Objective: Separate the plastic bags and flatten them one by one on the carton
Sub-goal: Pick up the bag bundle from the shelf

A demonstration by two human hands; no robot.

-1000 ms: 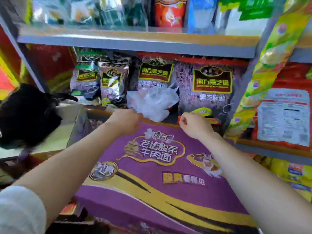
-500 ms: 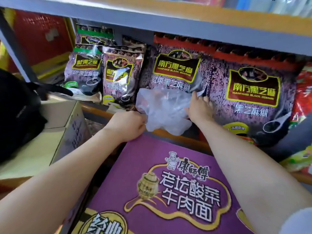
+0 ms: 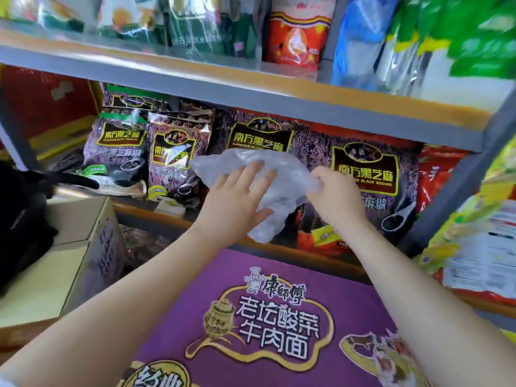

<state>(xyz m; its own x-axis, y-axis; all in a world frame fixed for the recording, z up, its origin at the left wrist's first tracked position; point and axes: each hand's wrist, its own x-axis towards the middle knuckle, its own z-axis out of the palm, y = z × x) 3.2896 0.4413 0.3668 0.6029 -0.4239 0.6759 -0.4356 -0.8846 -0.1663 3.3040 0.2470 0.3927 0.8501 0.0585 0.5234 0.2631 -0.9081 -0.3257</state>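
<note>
A crumpled bunch of clear plastic bags (image 3: 282, 188) hangs in the air in front of the shelf, above the far edge of the purple noodle carton (image 3: 349, 308). My left hand (image 3: 237, 196) lies flat on the left side of the bunch with its fingers straight. My right hand (image 3: 333, 191) grips the right side of the bunch with curled fingers. The lower tip of the plastic droops toward the carton's far edge.
Dark purple sesame-paste packs (image 3: 363, 174) stand on the shelf (image 3: 251, 99) right behind the plastic. A cardboard box (image 3: 69, 261) with a black bag (image 3: 19, 219) sits at the left. Hanging yellow and red packets (image 3: 474, 241) crowd the right.
My left hand let go of its pinch and spread flat over the plastic. My right hand moved from behind the bunch and closed on its right side. The bunch rose a little.
</note>
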